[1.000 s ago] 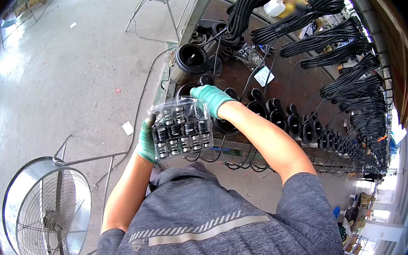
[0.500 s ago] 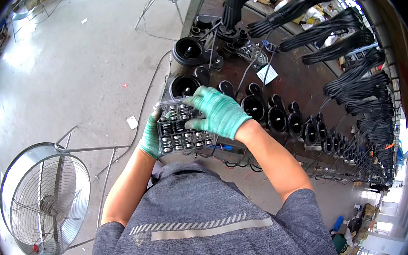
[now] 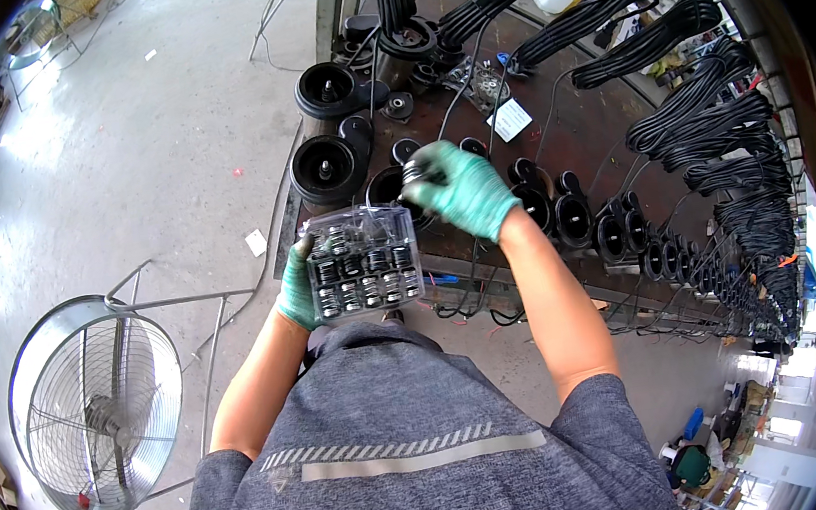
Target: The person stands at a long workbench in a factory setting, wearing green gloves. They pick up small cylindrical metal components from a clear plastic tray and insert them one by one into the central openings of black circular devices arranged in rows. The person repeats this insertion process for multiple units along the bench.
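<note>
My left hand (image 3: 299,286), in a green glove, grips the left edge of a clear plastic tray (image 3: 412,216). Rows of small spring seals (image 3: 349,265), metal coils with black parts, fill much of it, and a top-row pocket at the right looks bare. Beyond the tray's upper right corner, my gloved right hand (image 3: 466,188) is closed on one such spring seal (image 3: 412,174). That hand hovers over the bench near a black round pump housing (image 3: 385,187), partly hidden behind it. Two more pump housings (image 3: 326,169) with upright centre shafts stand left of it.
Pump housings (image 3: 573,221) line the dark bench (image 3: 572,105) toward the right. Bundled black cables (image 3: 602,16) hang above it. A bag of small metal parts (image 3: 484,85) and a white paper (image 3: 511,120) lie there. A large floor fan (image 3: 98,406) stands at left.
My right hand has lifted away from the tray and moved right, with a spring seal now in its fingers. The view has shifted, bringing the bench further left in the picture.
</note>
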{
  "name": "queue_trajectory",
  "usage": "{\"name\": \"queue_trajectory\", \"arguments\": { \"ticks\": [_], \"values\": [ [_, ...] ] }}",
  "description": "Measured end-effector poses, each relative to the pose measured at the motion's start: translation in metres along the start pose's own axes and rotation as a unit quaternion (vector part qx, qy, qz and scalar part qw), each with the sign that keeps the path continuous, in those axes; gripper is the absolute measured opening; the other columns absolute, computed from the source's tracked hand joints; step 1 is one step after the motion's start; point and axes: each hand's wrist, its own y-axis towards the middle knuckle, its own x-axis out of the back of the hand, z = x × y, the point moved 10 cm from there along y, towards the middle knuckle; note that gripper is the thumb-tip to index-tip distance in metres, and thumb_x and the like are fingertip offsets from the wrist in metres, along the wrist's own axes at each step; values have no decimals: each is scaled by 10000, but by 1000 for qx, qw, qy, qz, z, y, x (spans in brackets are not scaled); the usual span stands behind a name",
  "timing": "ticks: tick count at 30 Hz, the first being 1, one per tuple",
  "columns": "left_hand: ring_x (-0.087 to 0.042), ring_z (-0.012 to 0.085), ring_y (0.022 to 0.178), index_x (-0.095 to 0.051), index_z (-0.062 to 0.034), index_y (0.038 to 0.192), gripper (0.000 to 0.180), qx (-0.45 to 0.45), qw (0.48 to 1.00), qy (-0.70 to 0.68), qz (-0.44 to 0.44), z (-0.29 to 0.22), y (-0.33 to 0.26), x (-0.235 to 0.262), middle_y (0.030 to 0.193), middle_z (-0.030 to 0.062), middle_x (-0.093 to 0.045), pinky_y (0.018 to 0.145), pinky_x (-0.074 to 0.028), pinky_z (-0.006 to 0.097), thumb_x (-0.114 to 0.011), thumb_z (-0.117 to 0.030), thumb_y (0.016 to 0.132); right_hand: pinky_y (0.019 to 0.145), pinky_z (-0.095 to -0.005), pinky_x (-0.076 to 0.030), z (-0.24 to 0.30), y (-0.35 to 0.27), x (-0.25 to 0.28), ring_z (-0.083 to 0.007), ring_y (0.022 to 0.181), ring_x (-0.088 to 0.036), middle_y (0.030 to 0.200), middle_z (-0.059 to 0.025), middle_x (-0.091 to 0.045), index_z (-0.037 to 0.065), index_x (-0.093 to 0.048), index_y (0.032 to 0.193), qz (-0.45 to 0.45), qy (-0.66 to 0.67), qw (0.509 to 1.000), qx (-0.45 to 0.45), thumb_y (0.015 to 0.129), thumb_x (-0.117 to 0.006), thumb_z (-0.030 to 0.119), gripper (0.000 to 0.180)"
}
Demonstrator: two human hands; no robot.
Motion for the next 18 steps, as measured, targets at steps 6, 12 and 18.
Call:
{"name": "queue_trajectory", "arguments": {
  "ticks": [6, 12, 18],
  "values": [
    [-623, 377, 1298, -565, -83, 1482, 865, -50, 999, -2, 4, -5, -14, 6, 1451, 180, -625, 1095, -510, 595, -671, -680, 866, 487, -264, -521, -77, -7, -20, -146, 657, -710, 895, -68, -713, -5, -634, 1281, 107, 41, 979, -166, 990, -740, 220, 384],
    [-635, 368, 1283, -596, -80, 1444, 842, -64, 998, 4, -4, -6, -17, 8, 1429, 183, -640, 1082, -528, 578, -704, -662, 845, 499, -266, -533, -107, 17, -43, -161, 667, -716, 958, -90, -719, 8, -687, 1280, 140, 86, 959, -231, 1032, -691, 283, 370],
    [-633, 377, 1287, -590, -90, 1452, 833, -98, 995, 16, 12, -14, -7, -7, 1442, 188, -629, 1073, -534, 587, -683, -666, 857, 537, -288, -563, -100, 30, -39, -166, 648, -704, 906, -106, -737, 17, -652, 1346, 120, 37, 973, -195, 1032, -683, 247, 390]
  ]
}}
